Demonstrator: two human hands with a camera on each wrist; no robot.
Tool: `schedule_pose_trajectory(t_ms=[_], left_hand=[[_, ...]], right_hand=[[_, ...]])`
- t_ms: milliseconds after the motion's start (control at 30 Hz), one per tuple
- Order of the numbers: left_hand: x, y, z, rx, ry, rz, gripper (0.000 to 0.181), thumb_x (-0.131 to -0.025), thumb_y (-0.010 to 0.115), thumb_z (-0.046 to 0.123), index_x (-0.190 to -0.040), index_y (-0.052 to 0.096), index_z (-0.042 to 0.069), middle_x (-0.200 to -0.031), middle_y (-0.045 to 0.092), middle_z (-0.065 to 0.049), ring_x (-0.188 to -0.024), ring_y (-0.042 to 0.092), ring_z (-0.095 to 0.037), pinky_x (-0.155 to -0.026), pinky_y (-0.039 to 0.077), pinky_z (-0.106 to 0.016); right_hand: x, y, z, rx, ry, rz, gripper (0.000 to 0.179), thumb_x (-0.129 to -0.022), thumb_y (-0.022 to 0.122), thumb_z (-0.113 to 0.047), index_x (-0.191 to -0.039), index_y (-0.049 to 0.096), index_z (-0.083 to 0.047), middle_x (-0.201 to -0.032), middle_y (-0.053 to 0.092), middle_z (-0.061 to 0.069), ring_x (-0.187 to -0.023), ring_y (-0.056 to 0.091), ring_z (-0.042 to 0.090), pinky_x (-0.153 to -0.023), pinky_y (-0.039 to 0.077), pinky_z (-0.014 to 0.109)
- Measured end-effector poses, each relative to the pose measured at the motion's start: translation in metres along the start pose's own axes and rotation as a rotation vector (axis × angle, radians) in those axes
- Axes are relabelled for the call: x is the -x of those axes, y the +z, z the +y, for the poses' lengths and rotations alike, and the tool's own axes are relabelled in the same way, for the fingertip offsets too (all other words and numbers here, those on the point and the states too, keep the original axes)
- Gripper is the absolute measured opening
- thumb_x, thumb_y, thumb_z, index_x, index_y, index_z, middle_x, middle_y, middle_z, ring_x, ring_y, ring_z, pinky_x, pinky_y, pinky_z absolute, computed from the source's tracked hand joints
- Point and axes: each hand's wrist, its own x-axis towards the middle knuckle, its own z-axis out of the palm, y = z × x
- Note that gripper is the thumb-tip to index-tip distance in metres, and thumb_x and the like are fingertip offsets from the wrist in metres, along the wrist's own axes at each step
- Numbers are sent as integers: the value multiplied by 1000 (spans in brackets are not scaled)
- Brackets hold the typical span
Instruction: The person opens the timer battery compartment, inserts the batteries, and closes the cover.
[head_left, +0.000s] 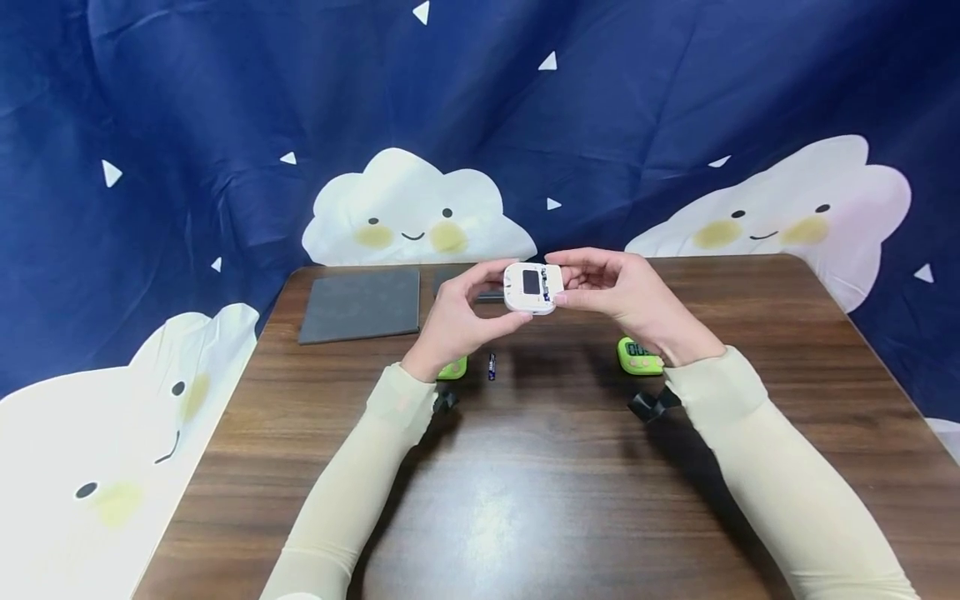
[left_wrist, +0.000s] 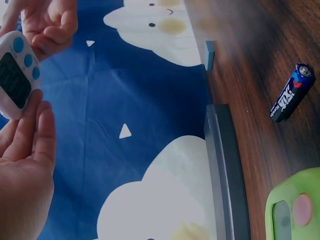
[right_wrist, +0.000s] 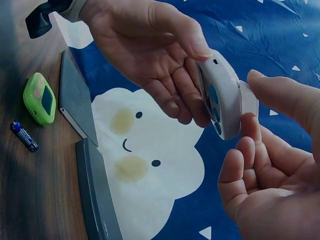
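Above the table, my left hand (head_left: 463,321) pinches a white digital timer (head_left: 514,292) by its left edge, between thumb and fingers. Its back, with a dark rectangle and an uncovered slot, faces the head camera. In the left wrist view the timer (left_wrist: 34,86) shows its dark screen and blue buttons. My right hand (head_left: 626,287) holds a small white flap-like piece (right_wrist: 248,98) at the timer's right edge, between thumb and fingers. Whether that piece is attached cannot be told. A dark-blue AAA-looking battery (head_left: 492,367) lies on the table below the hands.
One green timer (head_left: 452,368) lies partly behind my left wrist, another (head_left: 637,357) beside my right wrist. A dark grey flat board (head_left: 363,304) lies at the back left of the wooden table (head_left: 480,467). Another dark flat object (head_left: 446,276) is partly hidden behind my left hand.
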Motion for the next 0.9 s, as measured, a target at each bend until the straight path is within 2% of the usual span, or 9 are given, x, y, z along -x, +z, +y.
schedule_pose_trajectory(t_ms=[233, 500, 600, 900], left_hand=[[-1, 1, 1, 15, -1, 3, 66, -86, 95, 7, -147, 70, 6, -132, 78, -15, -116, 73, -21, -114, 59, -61], [0, 2, 1, 22, -16, 8, 65, -86, 95, 6, -147, 71, 7, -132, 79, -14, -116, 73, -21, -112, 61, -45], [0, 2, 1, 33, -23, 13, 65, -87, 94, 6, -147, 71, 6, -133, 79, -15, -116, 73, -21, -112, 61, -43], [0, 0, 2, 50, -7, 17, 64, -88, 92, 3, -148, 69, 3, -137, 77, -18, -118, 71, -25, -115, 57, -61]], right_hand=[[-1, 2, 0, 19, -14, 6, 51, -93, 87, 4, -142, 72, 5, -101, 82, -3, -90, 72, 12, -81, 65, 19], [3, 4, 2, 11, -6, 37, 50, -93, 88, 1, -141, 74, -1, -100, 80, -2, -90, 70, 13, -81, 64, 19], [4, 5, 3, -2, -4, 47, 48, -93, 88, 1, -140, 76, -3, -100, 79, -2, -90, 70, 13, -81, 64, 19], [3, 10, 3, 16, -22, 66, 50, -94, 88, -1, -142, 73, 1, -99, 78, -3, -89, 69, 13, -79, 63, 19]])
